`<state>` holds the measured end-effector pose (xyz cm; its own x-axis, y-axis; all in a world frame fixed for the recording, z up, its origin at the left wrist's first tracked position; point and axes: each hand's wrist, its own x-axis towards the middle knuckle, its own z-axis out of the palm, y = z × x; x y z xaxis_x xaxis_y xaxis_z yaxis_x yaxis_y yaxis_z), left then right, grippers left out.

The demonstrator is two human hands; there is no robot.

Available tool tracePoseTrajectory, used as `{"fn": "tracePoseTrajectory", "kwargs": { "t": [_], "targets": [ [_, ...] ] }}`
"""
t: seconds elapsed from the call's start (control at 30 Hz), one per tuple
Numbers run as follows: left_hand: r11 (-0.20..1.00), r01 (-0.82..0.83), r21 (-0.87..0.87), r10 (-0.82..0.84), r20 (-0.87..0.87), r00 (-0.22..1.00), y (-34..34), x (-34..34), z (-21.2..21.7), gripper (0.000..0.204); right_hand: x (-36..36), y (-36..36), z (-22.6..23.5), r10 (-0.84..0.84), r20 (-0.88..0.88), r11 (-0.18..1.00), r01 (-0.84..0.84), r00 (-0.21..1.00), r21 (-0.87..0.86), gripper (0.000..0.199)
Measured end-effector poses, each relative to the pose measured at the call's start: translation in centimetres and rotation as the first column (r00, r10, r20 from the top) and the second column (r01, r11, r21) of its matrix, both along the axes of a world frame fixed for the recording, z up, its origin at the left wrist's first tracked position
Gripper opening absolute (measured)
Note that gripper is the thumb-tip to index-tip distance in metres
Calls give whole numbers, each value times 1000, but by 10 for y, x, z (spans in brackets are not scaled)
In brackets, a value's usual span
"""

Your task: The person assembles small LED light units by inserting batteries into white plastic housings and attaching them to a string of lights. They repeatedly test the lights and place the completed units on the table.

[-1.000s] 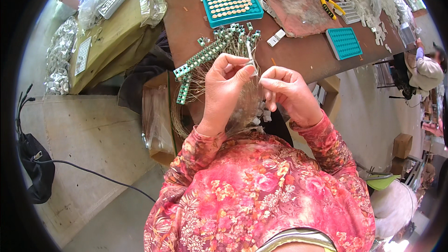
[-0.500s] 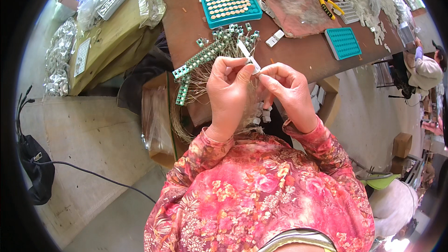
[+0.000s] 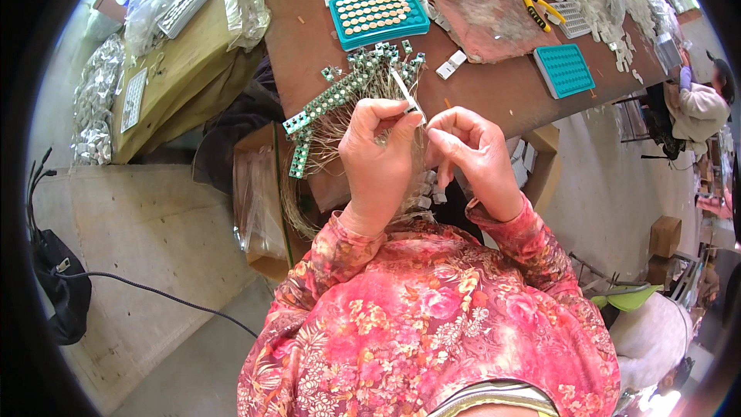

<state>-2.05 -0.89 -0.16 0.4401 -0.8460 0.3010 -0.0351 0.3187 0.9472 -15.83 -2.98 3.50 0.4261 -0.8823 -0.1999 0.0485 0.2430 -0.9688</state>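
Between thumb and forefinger, my left hand (image 3: 378,150) grips a small white plastic case (image 3: 403,89), its slim end pointing up and away from me. My right hand (image 3: 472,150) is just beside it, thumb and forefinger pinched together at the case's near end; whatever is in that pinch is too small to make out. Beyond my left hand lies a bundle of green circuit boards (image 3: 340,93) in strips. Their thin wires (image 3: 328,139) trail down over the table's near edge.
Teal trays (image 3: 421,27) holding round coin-like discs stand behind the boards. To the right are another teal tray (image 3: 566,69), a worn red cloth (image 3: 482,15) and yellow-handled pliers (image 3: 536,14). Open cardboard boxes (image 3: 546,162) flank my lap. A co-worker (image 3: 698,112) is at far right.
My right hand has drawn slightly away from the white case, leaving a small gap. My left hand keeps its hold, nearly in place. The whole view has shifted a little.
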Motion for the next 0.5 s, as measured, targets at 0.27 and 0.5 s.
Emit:
{"fn": "tracePoseTrajectory", "kwargs": {
  "t": [0.27,0.5],
  "targets": [
    [997,-31,-70,43,176,983,1,0,0,19,7,-1,0,-104,-24,991,101,994,-87,6],
    [999,-18,-40,25,183,983,2,3,1,17,7,-3,-3,-166,-180,952,110,970,-286,7]
  ]
}}
